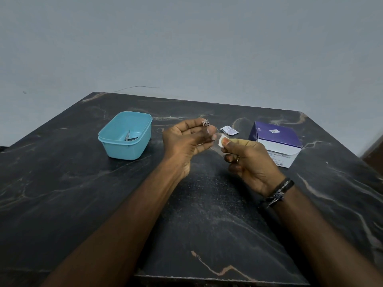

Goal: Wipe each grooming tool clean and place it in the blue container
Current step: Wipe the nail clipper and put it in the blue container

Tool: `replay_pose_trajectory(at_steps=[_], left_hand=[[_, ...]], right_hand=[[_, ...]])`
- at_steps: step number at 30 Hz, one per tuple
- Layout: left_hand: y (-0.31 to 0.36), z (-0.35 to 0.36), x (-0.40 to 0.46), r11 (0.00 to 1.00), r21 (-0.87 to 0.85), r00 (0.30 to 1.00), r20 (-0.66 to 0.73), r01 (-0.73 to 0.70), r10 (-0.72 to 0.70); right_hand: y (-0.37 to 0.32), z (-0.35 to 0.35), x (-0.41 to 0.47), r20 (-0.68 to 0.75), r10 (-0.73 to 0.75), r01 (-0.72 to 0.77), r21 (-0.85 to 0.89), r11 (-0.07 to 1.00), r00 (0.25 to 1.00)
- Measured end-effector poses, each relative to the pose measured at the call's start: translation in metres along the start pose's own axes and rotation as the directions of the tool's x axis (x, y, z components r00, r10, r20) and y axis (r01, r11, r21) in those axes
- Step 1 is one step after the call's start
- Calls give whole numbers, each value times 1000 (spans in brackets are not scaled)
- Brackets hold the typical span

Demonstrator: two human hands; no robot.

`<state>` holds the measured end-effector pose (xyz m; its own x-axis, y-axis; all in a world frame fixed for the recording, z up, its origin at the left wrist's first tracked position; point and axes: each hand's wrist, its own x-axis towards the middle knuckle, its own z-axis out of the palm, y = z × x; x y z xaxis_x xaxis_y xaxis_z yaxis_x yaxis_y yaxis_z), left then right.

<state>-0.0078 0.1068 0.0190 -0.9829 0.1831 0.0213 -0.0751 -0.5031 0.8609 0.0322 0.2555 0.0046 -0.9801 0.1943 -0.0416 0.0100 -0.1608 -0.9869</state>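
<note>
My left hand (187, 141) is raised above the table's middle and pinches a small metal nail clipper (205, 122) between thumb and fingertips; most of the clipper is hidden by the fingers. My right hand (248, 160) pinches a small white wipe (221, 141) right beside the clipper's lower end. The blue container (116, 146) stands to the left on the table, with small metal scissors (129, 136) lying inside it.
A purple and white box of alcohol swabs (275, 141) stands at the right. A torn white swab wrapper (229, 130) lies between the box and my hands. The dark marbled table (207, 204) ends at a wall behind.
</note>
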Motion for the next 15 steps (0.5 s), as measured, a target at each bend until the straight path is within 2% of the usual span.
replay_pose_trajectory(at_steps=[3,7,11,15], left_hand=[[-2,0,-2,992,126,1000,-5,-8,9],[-7,2,-4,974,225,999,-3,-37,39],[-9,1,-2,964,260,998,-1,-60,62],[-15,2,-2,916,379,991,63,-131,116]], right_hand=[[0,-1,0,-91,-133,124,-93,988,987],[0,2,-4,-77,-252,226,-245,943,965],[2,4,-3,-70,-238,214,-247,945,969],[4,2,-2,-87,-240,206,-287,936,967]])
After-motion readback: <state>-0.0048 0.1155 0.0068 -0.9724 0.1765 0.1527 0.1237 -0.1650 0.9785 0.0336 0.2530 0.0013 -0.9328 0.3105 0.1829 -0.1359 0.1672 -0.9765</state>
